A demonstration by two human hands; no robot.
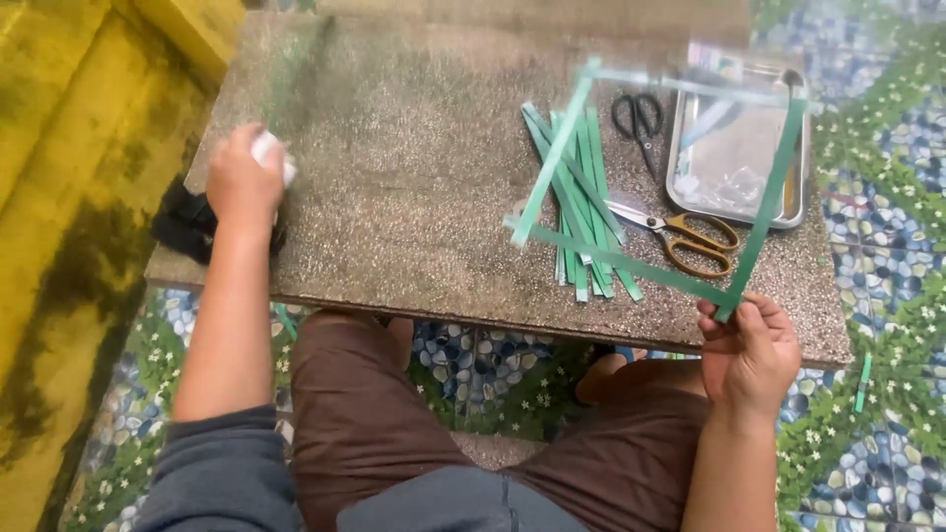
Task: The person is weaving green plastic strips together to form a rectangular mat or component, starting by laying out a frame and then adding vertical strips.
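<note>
I see my right hand (749, 350) pinching the near corner of the green strip frame (658, 177), which stretches away leftward over the table (414, 177). My left hand (243, 182), well apart, closes on a small white object (268, 150).

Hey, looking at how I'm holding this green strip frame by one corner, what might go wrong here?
The green strip frame hangs from the right hand by one corner, so it may twist or its joints may give. Its far edge floats over the metal tray and the black scissors and might snag. The left hand, busy with a white object, cannot steady it.
</note>
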